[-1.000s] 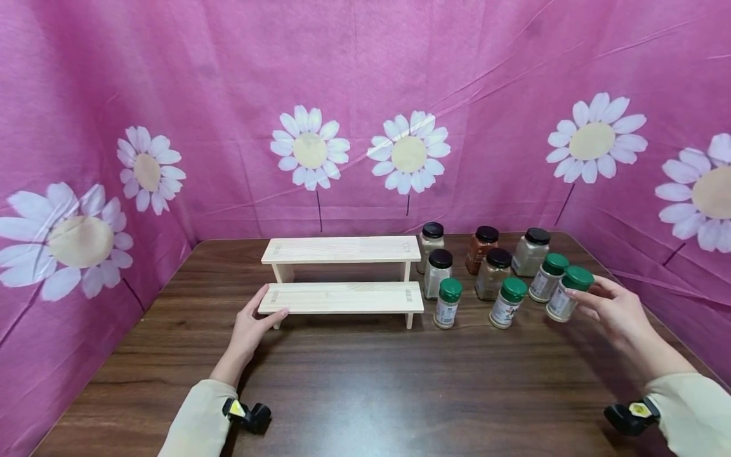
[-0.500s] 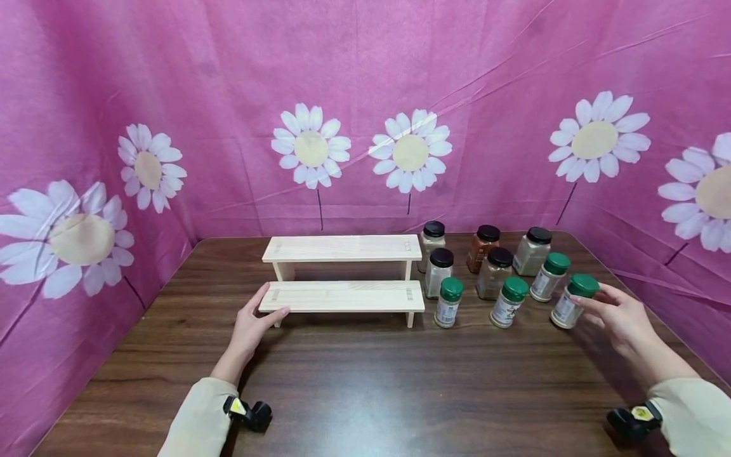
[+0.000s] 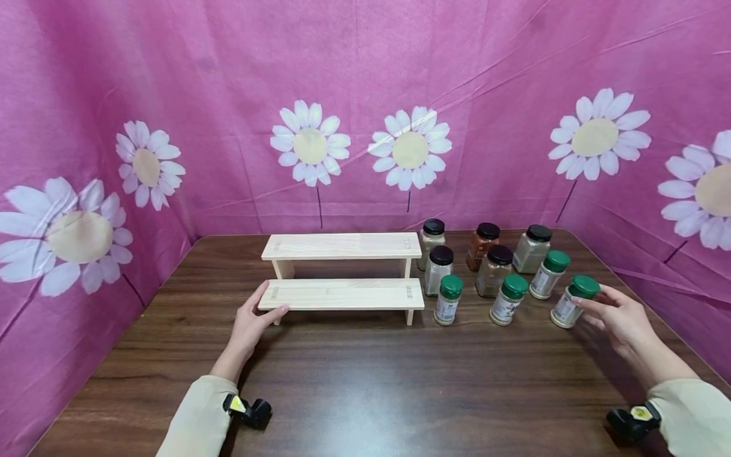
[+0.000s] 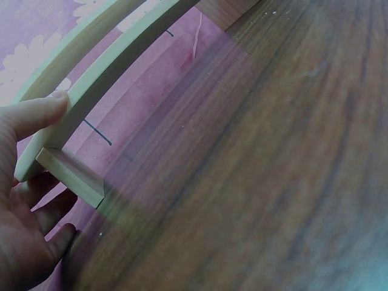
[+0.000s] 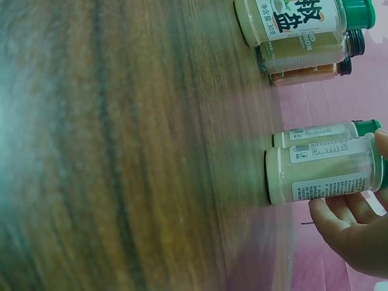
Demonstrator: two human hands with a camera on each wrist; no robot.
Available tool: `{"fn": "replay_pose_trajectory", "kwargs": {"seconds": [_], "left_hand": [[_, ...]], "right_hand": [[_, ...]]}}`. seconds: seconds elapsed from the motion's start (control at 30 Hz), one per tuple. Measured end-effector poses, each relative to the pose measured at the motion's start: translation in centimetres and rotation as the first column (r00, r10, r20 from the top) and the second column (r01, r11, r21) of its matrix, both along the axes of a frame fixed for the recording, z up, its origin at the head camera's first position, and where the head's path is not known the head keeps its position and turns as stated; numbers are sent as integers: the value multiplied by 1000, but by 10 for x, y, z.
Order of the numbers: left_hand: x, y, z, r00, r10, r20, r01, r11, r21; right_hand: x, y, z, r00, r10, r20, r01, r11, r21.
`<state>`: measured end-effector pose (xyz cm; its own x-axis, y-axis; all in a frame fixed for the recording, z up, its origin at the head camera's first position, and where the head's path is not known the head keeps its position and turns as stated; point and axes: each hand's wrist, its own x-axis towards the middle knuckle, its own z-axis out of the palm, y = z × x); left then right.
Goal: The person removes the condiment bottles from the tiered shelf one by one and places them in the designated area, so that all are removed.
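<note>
A two-tier pale wooden shelf [image 3: 342, 295] stands on the table at centre. My left hand [image 3: 249, 324] grips the left end of its lower tier, thumb over the front edge and fingers beneath, as the left wrist view shows. At the far right, my right hand [image 3: 619, 320] holds a green-capped spice jar [image 3: 566, 309] near its cap. That jar stands upright with its base at the table; in the right wrist view its printed label [image 5: 330, 185] faces the camera. Just behind it is another green-capped jar [image 3: 546, 279].
Right of the shelf stand two more green-capped jars, one near the shelf [image 3: 447, 309] and one in the middle [image 3: 505, 308]. Several black-capped jars [image 3: 493, 279] stand behind them, one holding red-brown spice [image 3: 481, 252]. A pink daisy-print cloth [image 3: 354, 57] hangs behind the table [image 3: 365, 381].
My right hand has brought the green-capped jar slightly down and to the right, from tilted to standing, and still holds it. The left hand keeps its place on the shelf.
</note>
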<state>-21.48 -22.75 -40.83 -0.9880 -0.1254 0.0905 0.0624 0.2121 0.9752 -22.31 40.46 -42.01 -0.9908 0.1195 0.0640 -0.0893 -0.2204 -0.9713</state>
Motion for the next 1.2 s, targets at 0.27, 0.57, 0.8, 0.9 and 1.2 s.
{"fn": "replay_pose_trajectory", "kwargs": {"seconds": [0.27,0.57,0.8,0.9,1.2], "left_hand": [[1,1,0,1000,-7,-8,7,1000,5],[0,1,1,1000,-6,12,6,1000,-2],[0,2,5,999,-19,35,19,1000,-3],[0,0,8,998,-34,52,36,999,-23],[-4,-11,28,984,-138,109,161,957,-241]], "right_hand": [[1,3,-3,1000,6,2,-6,1000,-3],[2,1,-1,999,34,2,-34,999,-23],[6,1,3,998,53,-19,-54,999,-4],[8,0,12,998,68,-6,-67,996,56],[21,-39,75,999,-52,8,25,612,791]]}}
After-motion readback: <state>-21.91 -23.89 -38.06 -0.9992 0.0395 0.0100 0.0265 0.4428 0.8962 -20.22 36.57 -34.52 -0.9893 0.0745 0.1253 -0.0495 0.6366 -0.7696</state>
